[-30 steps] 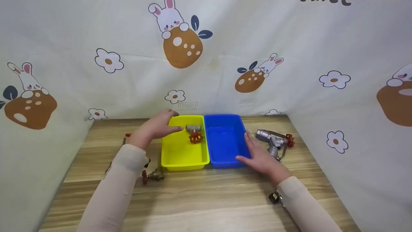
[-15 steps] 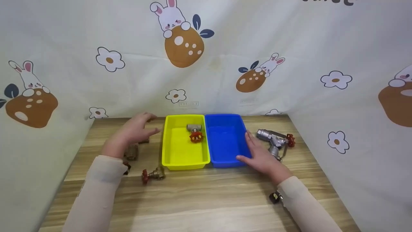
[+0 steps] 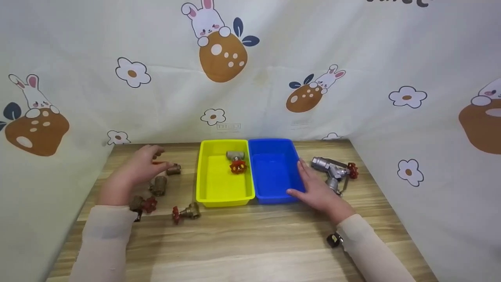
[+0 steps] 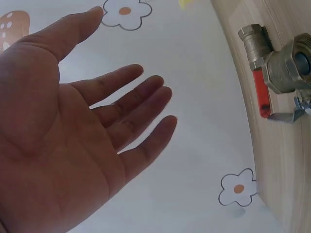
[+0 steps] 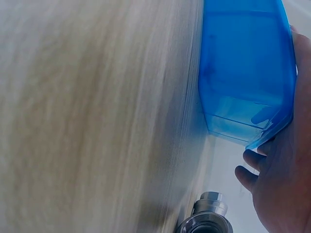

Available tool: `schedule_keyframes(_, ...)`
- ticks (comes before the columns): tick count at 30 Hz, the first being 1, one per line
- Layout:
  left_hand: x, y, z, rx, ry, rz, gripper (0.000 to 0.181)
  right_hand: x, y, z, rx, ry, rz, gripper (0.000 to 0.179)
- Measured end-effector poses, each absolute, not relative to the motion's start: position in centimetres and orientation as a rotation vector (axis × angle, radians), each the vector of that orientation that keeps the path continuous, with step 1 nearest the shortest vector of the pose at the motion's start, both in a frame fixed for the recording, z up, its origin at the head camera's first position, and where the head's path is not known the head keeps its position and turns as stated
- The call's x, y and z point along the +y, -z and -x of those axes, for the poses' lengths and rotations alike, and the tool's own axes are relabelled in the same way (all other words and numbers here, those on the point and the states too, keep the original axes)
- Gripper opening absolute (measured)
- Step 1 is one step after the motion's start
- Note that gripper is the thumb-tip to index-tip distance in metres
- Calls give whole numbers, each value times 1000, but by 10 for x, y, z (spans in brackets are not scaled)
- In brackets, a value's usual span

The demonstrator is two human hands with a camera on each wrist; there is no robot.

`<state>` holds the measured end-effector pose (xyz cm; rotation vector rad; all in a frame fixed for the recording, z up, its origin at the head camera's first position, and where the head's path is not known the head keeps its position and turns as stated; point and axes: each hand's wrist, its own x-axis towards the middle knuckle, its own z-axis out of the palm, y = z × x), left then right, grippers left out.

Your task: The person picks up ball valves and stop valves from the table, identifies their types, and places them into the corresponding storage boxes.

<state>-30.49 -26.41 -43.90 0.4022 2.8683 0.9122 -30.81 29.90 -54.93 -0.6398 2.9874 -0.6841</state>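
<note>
My left hand (image 3: 137, 168) hovers over the left side of the table, fingers loosely spread. In the left wrist view its palm (image 4: 58, 145) holds nothing. Just beyond the fingertips lies a brass ball valve (image 4: 255, 46) with a red lever (image 4: 261, 92), beside a larger brass valve (image 4: 286, 73). My right hand (image 3: 317, 192) rests against the blue bin (image 3: 274, 197), fingers along its right side and thumb over the rim near the front corner. Left of it stands the yellow bin (image 3: 225, 203), which contains a gate valve (image 3: 236, 162) with a red handwheel.
More brass valves lie at left: one body (image 3: 158, 186), a red-wheeled valve (image 3: 145, 204) by my sleeve, and another red-wheeled valve (image 3: 187, 212) before the yellow bin. Silver valves (image 3: 332, 172) cluster right of the blue bin. A black-ended piece (image 3: 334, 239) sits by my right sleeve.
My left hand has moved left from above the yellow bin to over the valves at left, uncovering several of them. The right hand stays on the blue bin.
</note>
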Motion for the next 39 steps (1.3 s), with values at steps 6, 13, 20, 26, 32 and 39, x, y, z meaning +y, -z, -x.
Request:
schedule_keyframes(6,-279,451,293,2811,-898,-234,88,299,550,308,2986,677,624,115)
schedule_keyframes(13,-303,459,284,2748,-783,-71,103,298,551,308,2995,700,642,114)
schedule_keyframes(20,-316,461,273,2605,-651,139,115,298,550,309,2990,696,631,116)
schedule_keyframes(26,-312,463,263,2549,-708,210,112,298,549,308,2985,699,612,116)
schedule_keyframes(32,-304,472,261,2480,-746,275,111,298,551,308,2987,683,605,116)
schedule_keyframes(39,-299,486,267,2398,-828,164,59,298,551,309,2984,717,649,114)
